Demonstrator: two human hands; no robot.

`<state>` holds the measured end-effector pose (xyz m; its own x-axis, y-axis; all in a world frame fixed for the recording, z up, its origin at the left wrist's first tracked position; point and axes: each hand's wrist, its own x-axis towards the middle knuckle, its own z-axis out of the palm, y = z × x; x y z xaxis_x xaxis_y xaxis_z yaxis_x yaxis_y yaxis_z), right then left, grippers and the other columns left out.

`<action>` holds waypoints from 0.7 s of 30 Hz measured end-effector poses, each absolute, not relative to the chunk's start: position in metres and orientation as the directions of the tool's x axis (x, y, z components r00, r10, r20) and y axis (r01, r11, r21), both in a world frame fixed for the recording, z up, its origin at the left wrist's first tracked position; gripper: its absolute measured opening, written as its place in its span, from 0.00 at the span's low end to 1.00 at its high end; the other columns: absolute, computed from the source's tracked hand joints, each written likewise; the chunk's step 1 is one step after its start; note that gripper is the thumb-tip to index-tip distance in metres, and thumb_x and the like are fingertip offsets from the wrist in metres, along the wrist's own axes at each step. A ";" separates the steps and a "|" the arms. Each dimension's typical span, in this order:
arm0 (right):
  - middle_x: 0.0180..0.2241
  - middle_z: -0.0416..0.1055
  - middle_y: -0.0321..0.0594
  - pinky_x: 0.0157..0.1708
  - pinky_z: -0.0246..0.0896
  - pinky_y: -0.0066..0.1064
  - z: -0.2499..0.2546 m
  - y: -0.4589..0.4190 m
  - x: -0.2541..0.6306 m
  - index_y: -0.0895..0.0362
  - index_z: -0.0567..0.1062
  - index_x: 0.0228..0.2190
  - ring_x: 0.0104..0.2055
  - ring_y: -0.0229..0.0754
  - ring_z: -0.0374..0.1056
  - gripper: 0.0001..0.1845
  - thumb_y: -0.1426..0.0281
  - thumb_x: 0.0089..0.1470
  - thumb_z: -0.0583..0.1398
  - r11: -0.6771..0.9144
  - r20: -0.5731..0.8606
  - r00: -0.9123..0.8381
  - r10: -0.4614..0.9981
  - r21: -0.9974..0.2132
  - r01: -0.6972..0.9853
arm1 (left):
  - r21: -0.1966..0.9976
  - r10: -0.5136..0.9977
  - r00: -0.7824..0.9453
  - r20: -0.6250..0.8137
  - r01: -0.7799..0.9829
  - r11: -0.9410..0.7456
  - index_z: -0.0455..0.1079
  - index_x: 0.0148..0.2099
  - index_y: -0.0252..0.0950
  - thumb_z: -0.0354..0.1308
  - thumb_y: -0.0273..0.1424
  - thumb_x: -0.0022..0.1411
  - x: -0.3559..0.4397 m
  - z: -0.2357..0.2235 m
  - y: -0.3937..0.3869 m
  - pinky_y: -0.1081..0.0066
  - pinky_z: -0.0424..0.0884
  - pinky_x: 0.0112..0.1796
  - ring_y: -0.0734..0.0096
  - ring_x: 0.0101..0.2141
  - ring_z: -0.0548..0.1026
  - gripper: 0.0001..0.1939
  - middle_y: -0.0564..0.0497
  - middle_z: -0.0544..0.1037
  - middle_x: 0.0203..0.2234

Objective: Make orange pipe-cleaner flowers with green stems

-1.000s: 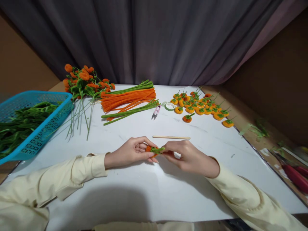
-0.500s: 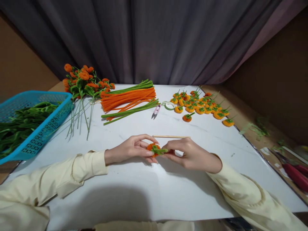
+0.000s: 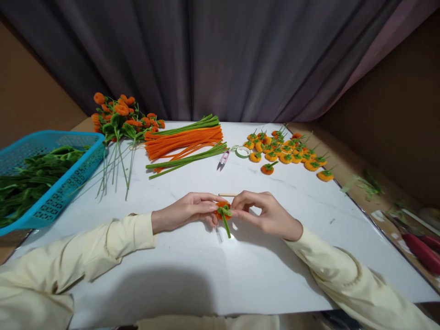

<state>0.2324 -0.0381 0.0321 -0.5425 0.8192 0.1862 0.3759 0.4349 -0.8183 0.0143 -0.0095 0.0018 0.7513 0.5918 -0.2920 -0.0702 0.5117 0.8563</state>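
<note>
Basket (image 3: 70,185): blue, far L of your worktop (image 3: 268,275), w/ green leaves (image 3: 37,172) piled inside.
Flower bunch (image 3: 121,109): orange heads at back L, just beside basket, long green stems pointing twd you.
L sleeve (image 3: 123,240): cream, comes in low from your L, forearm angled fwd + inward.
L hand (image 3: 189,211): wrist near level, back of hand up, fingers stretched R; thumb + index brought tog. in a light pinch on L edge of orange flower head (image 3: 222,210), lower fingers loosely curled below.
Stem bundles (image 3: 185,143): orange in middle, green along back + front edges, lying behind your L hand.
Orange flower head: btwn your two hands, at fingertips of both, green side facing you; green strip (image 3: 226,225) hangs from its centre twd you.
Snips (image 3: 223,159): pink handle, tips twd you, beside R end of front green stems.
Stick (image 3: 227,195): pale, lying just behind flower, R part hidden by R hand.
Tape roll (image 3: 242,156): green, R of snips.
R hand (image 3: 266,213): knuckles raised, fingers bent L; grip nearly closed at tips, thumb + index pinching green at flower's R side, gap showing behind tips.
Finished heads (image 3: 285,156): orange/yellow cluster, back R, green bits up; one darker head (image 3: 267,170) sits nearest you.
Red handles (image 3: 421,252): far R, off worktop edge.
</note>
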 end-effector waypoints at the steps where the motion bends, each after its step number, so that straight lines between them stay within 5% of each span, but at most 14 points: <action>1: 0.24 0.71 0.37 0.25 0.62 0.24 0.031 -0.038 0.232 0.59 0.71 0.31 0.23 0.33 0.64 0.09 0.66 0.56 0.57 0.453 0.210 -0.532 0.820 -0.806 0.381 | 0.860 0.603 0.743 -0.292 -0.073 0.506 0.70 0.49 0.30 0.59 0.29 0.58 0.014 0.002 -0.009 0.71 0.71 0.34 0.73 0.27 0.76 0.17 0.46 0.78 0.29; 7: 0.32 0.69 0.42 0.27 0.64 0.27 0.023 -0.038 0.232 0.59 0.68 0.37 0.30 0.36 0.64 0.06 0.71 0.55 0.57 0.695 0.432 -0.575 0.694 -0.611 0.380 | 0.870 0.645 0.713 -0.275 -0.101 0.483 0.71 0.47 0.30 0.60 0.31 0.57 0.016 -0.001 -0.008 0.71 0.71 0.32 0.74 0.25 0.75 0.15 0.48 0.77 0.27; 12: 0.48 0.66 0.52 0.40 0.63 0.40 0.020 -0.039 0.232 0.59 0.65 0.47 0.48 0.48 0.62 0.17 0.77 0.55 0.53 0.900 0.578 -0.721 0.383 -0.058 0.432 | 0.890 0.695 0.663 -0.278 -0.095 0.446 0.71 0.46 0.30 0.60 0.33 0.56 0.021 -0.001 -0.010 0.70 0.71 0.34 0.72 0.29 0.75 0.16 0.48 0.76 0.29; 15: 0.47 0.69 0.48 0.43 0.60 0.41 0.019 -0.041 0.228 0.59 0.70 0.43 0.51 0.47 0.61 0.12 0.77 0.56 0.54 0.892 0.540 -0.813 0.215 0.231 0.389 | 0.921 0.724 0.634 -0.270 -0.049 0.387 0.72 0.44 0.30 0.59 0.33 0.56 0.023 0.000 -0.013 0.71 0.71 0.33 0.72 0.29 0.74 0.15 0.48 0.76 0.30; 18: 0.40 0.73 0.44 0.42 0.60 0.37 0.018 -0.043 0.223 0.61 0.73 0.34 0.48 0.45 0.64 0.08 0.77 0.58 0.54 0.877 0.511 -0.843 0.169 0.313 0.366 | 0.943 0.709 0.654 -0.264 0.020 0.333 0.71 0.45 0.30 0.58 0.34 0.57 0.026 0.002 -0.014 0.71 0.70 0.30 0.74 0.24 0.73 0.15 0.50 0.75 0.27; 21: 0.36 0.73 0.46 0.34 0.61 0.34 0.016 -0.044 0.220 0.62 0.73 0.33 0.42 0.44 0.67 0.10 0.78 0.59 0.52 0.894 0.518 -0.831 0.202 0.248 0.372 | 0.953 0.699 0.672 -0.245 0.034 0.301 0.71 0.44 0.31 0.57 0.33 0.57 0.026 0.003 -0.016 0.72 0.70 0.30 0.76 0.25 0.73 0.14 0.51 0.75 0.27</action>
